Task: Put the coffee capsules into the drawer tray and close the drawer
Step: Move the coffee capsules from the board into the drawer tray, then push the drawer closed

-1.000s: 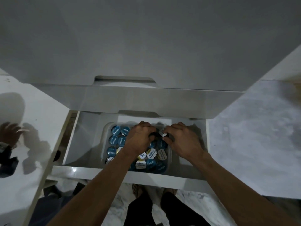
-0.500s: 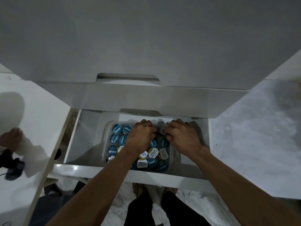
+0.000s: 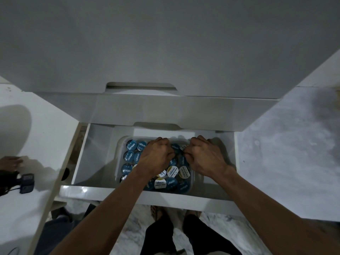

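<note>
Both curled hands, left hand and right hand, cover the capsules.

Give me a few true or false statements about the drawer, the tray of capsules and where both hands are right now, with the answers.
1. The drawer is pulled open. True.
2. The clear tray is empty. False: it is filled with coffee capsules.
3. Both the left hand and the right hand are over the tray, fingers curled. True.
4. All capsule lids are blue. False: several are white or cream.
5. The tray sits on the floor. False: it sits inside the drawer.
</note>
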Demonstrator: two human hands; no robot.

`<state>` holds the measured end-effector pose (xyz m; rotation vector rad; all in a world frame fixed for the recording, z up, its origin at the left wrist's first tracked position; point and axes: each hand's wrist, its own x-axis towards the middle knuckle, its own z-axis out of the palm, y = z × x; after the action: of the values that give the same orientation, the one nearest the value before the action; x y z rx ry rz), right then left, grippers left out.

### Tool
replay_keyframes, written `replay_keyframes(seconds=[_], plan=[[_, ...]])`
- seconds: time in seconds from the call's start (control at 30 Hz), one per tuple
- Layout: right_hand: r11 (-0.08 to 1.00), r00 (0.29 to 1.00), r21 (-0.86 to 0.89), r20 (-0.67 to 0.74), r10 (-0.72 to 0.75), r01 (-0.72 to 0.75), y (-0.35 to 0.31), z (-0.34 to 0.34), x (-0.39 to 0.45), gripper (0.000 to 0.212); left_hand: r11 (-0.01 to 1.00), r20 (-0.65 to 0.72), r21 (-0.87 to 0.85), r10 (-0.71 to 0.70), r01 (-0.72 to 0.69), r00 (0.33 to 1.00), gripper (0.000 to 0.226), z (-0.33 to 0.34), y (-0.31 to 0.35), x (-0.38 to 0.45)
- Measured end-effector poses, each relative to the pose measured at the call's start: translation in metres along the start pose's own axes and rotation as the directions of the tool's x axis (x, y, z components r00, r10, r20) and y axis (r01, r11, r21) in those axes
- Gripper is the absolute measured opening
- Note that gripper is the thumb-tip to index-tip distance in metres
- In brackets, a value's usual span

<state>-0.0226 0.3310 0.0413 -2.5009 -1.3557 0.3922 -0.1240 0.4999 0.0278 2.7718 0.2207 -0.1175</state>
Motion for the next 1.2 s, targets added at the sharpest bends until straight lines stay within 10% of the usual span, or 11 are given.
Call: replay_keyframes(seconds=[1.2], plan=[[0.944,0.974,0.296,-0.125,0.189,-0.145,-0.034,-0.012,-0.014,0.032,0.972,-0.184,-0.182,-0.179,0.146,0.967,0.028,-0.033,0.007,-0.034]])
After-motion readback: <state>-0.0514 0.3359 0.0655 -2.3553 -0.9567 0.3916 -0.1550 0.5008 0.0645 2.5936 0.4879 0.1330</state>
